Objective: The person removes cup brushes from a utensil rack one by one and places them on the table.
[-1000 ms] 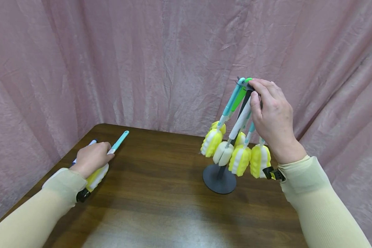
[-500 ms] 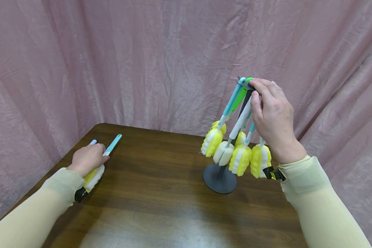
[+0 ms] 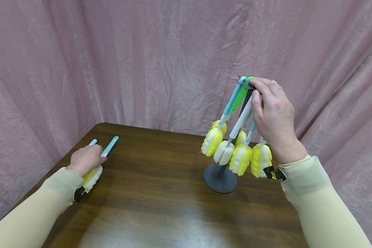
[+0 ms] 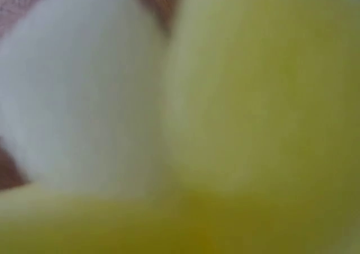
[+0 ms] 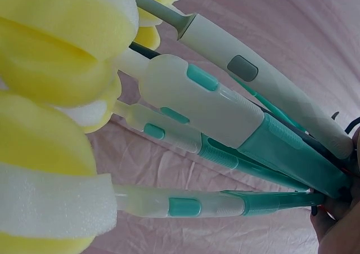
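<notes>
My left hand (image 3: 86,159) grips a sponge bottle brush (image 3: 111,144) low over the left of the table. Its turquoise handle points away from me, and its yellow and white sponge sticks out below the hand. That sponge (image 4: 264,96) fills the left wrist view, blurred. At right stands a black rack (image 3: 220,177) with several bottle brushes hanging from its top, sponges down. My right hand (image 3: 274,117) holds the rack's top with thumb and fingers, close to the handle ends. A white-handled brush (image 5: 253,76) and turquoise-handled brushes (image 5: 298,155) converge there; the exact contact is hidden.
Beyond the left hand, a light handle with a dark blue tip (image 3: 93,141) lies on the table, partly covered. The brown wooden table (image 3: 161,162) ends at a pink curtain (image 3: 161,69) behind and to the sides.
The left hand has shifted left and slightly towards me, carrying its bottle brush along. My right hand and the rack have stayed practically still.
</notes>
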